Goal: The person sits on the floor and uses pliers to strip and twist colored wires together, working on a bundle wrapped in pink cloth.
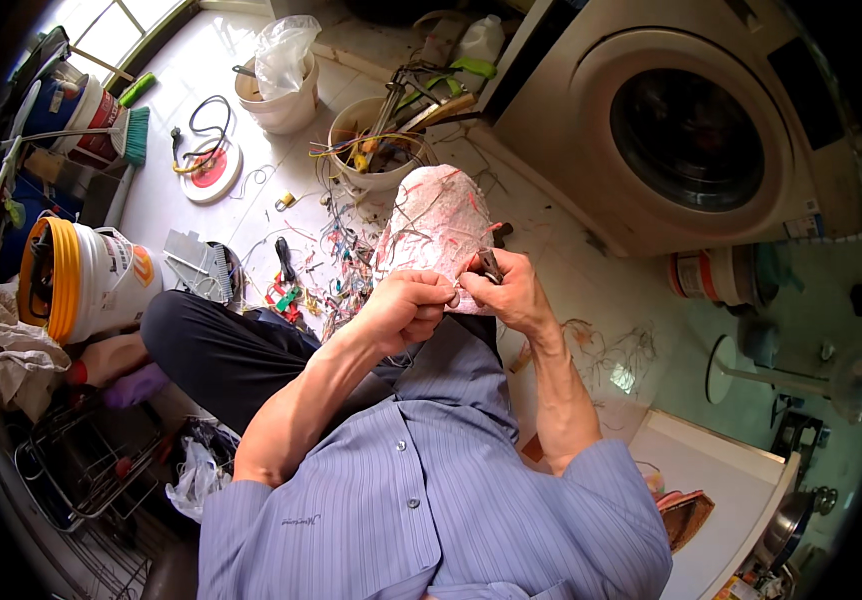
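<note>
Both my hands are close together over a pink and white cloth (433, 215), which is spread in front of me with thin wire scraps on it. My left hand (409, 308) is closed, thumb against forefinger, pinching a short thin piece that looks like wire. Just to its right, my right hand (516, 295) is wrapped round a small dark tool (491, 265); its working end is too small to make out. Left of the cloth, a tangled pile of coloured wires and connectors (346, 265) lies on the floor.
Beyond the cloth stands a bucket of tools and wires (376, 180), with a white bucket (286, 108) holding a plastic bag farther left. A washing machine (561, 130) fills the far right. A white bucket with yellow hose (111, 280) stands left; wire scraps (606, 355) litter the right.
</note>
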`<move>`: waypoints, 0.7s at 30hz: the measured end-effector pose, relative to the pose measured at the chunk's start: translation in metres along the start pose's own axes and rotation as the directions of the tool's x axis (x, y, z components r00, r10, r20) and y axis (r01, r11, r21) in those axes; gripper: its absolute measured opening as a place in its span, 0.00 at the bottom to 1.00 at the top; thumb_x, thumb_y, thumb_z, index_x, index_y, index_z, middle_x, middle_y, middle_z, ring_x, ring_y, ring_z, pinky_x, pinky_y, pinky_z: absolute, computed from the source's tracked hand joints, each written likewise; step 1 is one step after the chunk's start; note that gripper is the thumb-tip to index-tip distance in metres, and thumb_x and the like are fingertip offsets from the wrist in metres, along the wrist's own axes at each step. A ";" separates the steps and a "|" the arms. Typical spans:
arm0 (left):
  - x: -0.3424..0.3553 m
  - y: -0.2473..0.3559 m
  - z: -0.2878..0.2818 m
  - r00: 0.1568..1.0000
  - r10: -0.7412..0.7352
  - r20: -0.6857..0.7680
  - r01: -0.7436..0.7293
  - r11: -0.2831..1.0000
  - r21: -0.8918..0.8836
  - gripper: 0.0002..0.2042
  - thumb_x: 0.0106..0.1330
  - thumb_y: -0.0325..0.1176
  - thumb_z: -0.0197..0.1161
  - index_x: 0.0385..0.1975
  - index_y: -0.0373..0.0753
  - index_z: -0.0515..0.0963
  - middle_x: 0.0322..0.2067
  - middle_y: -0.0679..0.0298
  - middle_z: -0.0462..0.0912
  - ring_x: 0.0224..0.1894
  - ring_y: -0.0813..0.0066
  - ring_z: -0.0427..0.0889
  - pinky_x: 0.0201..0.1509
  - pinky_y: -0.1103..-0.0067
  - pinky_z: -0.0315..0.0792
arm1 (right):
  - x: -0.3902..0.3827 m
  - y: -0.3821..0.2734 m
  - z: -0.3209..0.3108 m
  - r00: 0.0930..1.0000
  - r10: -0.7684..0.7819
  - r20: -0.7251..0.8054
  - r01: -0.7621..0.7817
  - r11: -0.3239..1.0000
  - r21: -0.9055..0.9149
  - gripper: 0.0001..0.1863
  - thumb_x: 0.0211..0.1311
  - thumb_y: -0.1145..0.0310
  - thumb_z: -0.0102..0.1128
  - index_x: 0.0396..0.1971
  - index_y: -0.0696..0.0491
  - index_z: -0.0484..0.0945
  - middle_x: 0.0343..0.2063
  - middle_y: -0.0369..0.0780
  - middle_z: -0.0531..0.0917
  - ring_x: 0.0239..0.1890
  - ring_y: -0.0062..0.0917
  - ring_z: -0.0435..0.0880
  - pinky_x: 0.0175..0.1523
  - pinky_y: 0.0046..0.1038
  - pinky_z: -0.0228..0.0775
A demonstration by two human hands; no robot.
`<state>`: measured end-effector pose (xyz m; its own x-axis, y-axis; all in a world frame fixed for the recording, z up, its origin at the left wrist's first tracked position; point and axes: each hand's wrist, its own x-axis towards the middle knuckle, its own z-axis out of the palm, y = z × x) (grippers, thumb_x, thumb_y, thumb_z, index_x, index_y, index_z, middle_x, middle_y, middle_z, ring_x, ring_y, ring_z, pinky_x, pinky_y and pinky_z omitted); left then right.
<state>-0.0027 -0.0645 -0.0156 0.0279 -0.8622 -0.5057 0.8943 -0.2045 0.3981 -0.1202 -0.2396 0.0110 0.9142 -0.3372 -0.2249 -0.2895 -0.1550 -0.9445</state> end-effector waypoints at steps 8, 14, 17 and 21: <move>-0.008 -0.003 0.001 0.997 -0.045 0.067 0.052 0.994 -0.098 0.11 0.74 0.33 0.57 0.27 0.39 0.73 0.14 0.79 0.57 0.12 0.88 0.50 0.14 0.84 0.44 | -0.002 0.001 -0.008 0.920 -0.390 0.021 0.380 0.882 -0.278 0.06 0.57 0.74 0.64 0.28 0.61 0.81 0.22 0.40 0.78 0.25 0.19 0.75 0.32 0.25 0.67; -0.018 0.004 0.007 1.000 -0.013 0.013 0.014 0.999 -0.047 0.11 0.73 0.33 0.57 0.27 0.38 0.74 0.14 0.80 0.56 0.12 0.88 0.50 0.14 0.84 0.44 | -0.004 -0.013 -0.018 0.947 -0.290 -0.139 0.248 0.934 -0.258 0.02 0.56 0.77 0.63 0.28 0.60 0.83 0.22 0.37 0.80 0.25 0.17 0.76 0.31 0.25 0.67; -0.024 0.001 0.010 0.999 0.020 -0.050 -0.019 1.000 0.011 0.10 0.72 0.32 0.60 0.27 0.38 0.74 0.14 0.80 0.56 0.13 0.89 0.50 0.15 0.85 0.44 | 0.001 -0.001 -0.025 0.862 -0.385 -0.330 0.282 0.905 -0.319 0.02 0.57 0.77 0.63 0.28 0.59 0.83 0.21 0.36 0.79 0.23 0.16 0.75 0.29 0.24 0.67; -0.025 -0.001 0.005 0.978 0.128 -0.167 -0.105 0.984 0.145 0.08 0.70 0.30 0.62 0.27 0.39 0.76 0.14 0.79 0.60 0.15 0.91 0.54 0.17 0.85 0.47 | 0.000 0.001 -0.028 0.784 -0.010 -0.621 0.193 0.955 0.227 0.05 0.66 0.73 0.63 0.31 0.59 0.83 0.17 0.30 0.76 0.17 0.12 0.69 0.24 0.18 0.60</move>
<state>-0.0064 -0.0448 0.0002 0.2168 -0.7918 -0.5710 0.8122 -0.1783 0.5555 -0.1283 -0.2654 0.0169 0.5433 -0.8393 -0.0179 -0.0357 -0.0018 -0.9994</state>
